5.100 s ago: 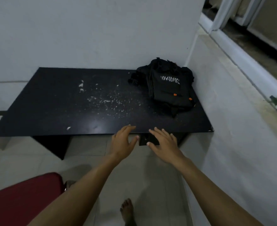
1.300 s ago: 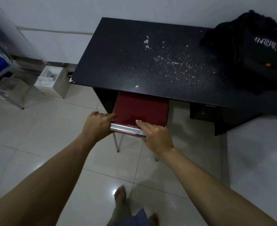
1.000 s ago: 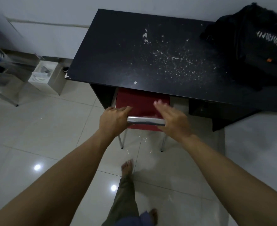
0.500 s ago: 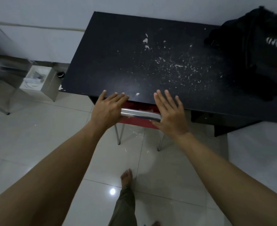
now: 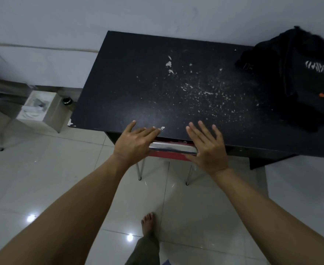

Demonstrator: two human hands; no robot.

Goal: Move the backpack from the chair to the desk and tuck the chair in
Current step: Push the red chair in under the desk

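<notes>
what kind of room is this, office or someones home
Hard to be sure, but it looks like a plain study or work corner. A worn black desk stands against a bare white wall on glossy white floor tiles, with a red metal-framed chair pushed under it and a black fabric backpack on top.

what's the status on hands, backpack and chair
Left hand and right hand open, flat on chair back. Backpack on desk. Chair nearly tucked, nothing blocking.

A: Desk colour?
B: Black top, pale speckles and chips near its middle, white chip at its front left corner.
A: Backpack?
B: Black, white striped lettering, orange dot. Sits at desk's right end.
A: Chair?
B: Red, shiny silver bar, under desk's front edge.
</notes>
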